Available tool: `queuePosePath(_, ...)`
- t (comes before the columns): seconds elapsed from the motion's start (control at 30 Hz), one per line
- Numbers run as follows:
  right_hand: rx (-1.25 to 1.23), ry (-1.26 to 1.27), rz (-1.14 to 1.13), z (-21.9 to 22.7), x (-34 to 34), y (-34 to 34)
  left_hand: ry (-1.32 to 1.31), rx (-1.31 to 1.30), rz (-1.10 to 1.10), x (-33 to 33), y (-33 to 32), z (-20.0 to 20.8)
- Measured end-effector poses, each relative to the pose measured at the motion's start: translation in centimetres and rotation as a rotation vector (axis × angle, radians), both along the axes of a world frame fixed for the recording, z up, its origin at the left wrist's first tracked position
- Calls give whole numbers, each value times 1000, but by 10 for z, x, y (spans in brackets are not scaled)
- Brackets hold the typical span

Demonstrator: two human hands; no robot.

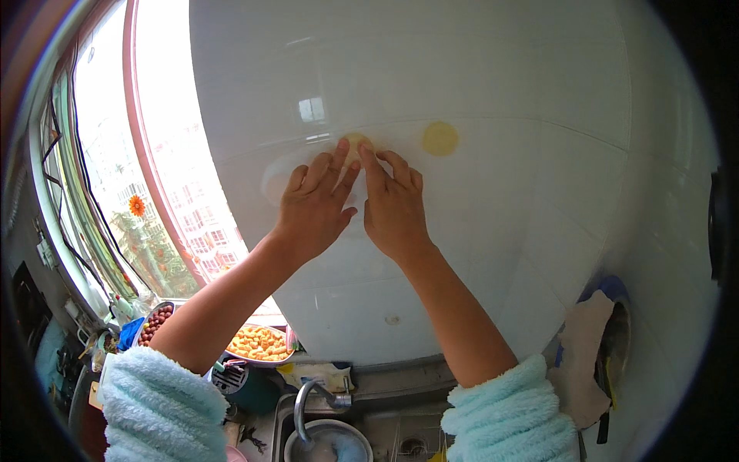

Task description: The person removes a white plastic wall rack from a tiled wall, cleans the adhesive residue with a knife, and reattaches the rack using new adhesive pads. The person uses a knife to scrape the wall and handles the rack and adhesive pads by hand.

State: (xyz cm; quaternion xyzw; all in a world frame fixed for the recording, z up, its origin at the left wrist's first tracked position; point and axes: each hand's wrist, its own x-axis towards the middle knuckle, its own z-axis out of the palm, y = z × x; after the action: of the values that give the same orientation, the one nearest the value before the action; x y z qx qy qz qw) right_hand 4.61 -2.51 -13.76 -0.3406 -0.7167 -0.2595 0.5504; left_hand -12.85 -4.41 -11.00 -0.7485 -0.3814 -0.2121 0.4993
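Note:
My left hand (312, 204) reaches up to the white tiled wall (477, 254), its fingers spread. One of its fingertips rests at the left edge of a pale yellow round patch (356, 142) on the wall. Beside it, my right hand (398, 202) touches the right side of that same patch with an outstretched index finger; its other fingers are partly bent. The fingers cover the lower part of the patch. To the right, a second yellow round patch (439, 138) sits flat on the tiles. A whitish round shape (279, 181) shows partly behind my left hand.
Below is a metal sink with a curved faucet (302, 412) and a bowl (323, 433). Left of it stand a tray of orange-yellow snacks (260, 344) and a container of dark red round items (156, 323). A bright window (173, 177) fills the left side. Items hang on the right wall.

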Motion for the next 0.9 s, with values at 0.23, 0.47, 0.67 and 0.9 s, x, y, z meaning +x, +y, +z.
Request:
queuePosePath(0.23,102,-63,-189,2,5,17,51,88,18,-7,10,-4)
queuePosePath(0.47,155,-251,-486,3,-2,16,39,7,144,21,-41,39)
queuePosePath(0.67,-30,-140,-13,14,12,-36,-124,-495,-36,-38,-140,71)
queuePosePath(0.9,-738,523,734,-166,1,-194,-1235,-478,57,-198,-390,-219)
